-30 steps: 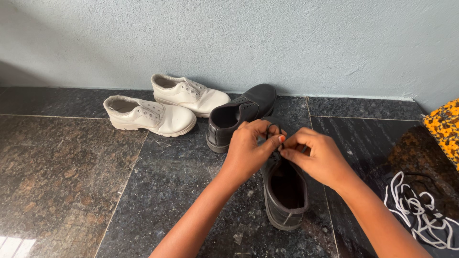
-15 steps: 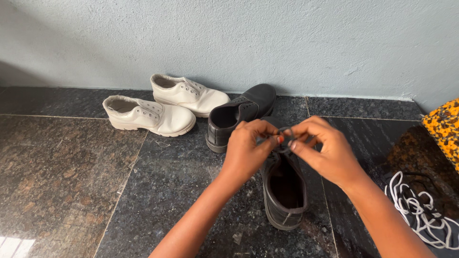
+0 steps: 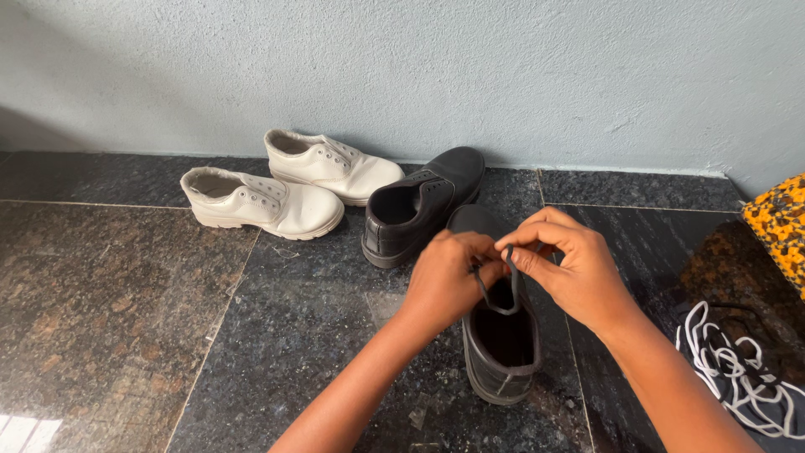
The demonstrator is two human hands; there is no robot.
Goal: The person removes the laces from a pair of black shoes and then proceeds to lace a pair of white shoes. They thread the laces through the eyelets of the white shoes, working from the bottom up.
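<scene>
Your left hand (image 3: 449, 273) and right hand (image 3: 563, 267) meet over the near black shoe (image 3: 501, 352), which stands on the dark stone floor (image 3: 109, 310) with its heel toward you and its toe at 12 o'clock, partly hidden behind your fingers; each grip is pinched shut on the dark shoelace (image 3: 496, 295), the left thumb and forefinger closed on one strand, the right fingertips closed on the other; a loop of the lace hangs between them over the shoe's open mouth. The second black shoe (image 3: 422, 205) lies at 11 o'clock from your hands, just beside the first, its toe against the pale blue wall (image 3: 402, 67); two white shoes (image 3: 289, 193) sit at 10 o'clock, side by side and close to each other, toes pointing right. A tangle of white laces (image 3: 738, 369) rests on dark cloth at 4 o'clock, well apart from the shoe; an orange patterned fabric (image 3: 780, 226) shows at 3 o'clock by the frame's edge.
</scene>
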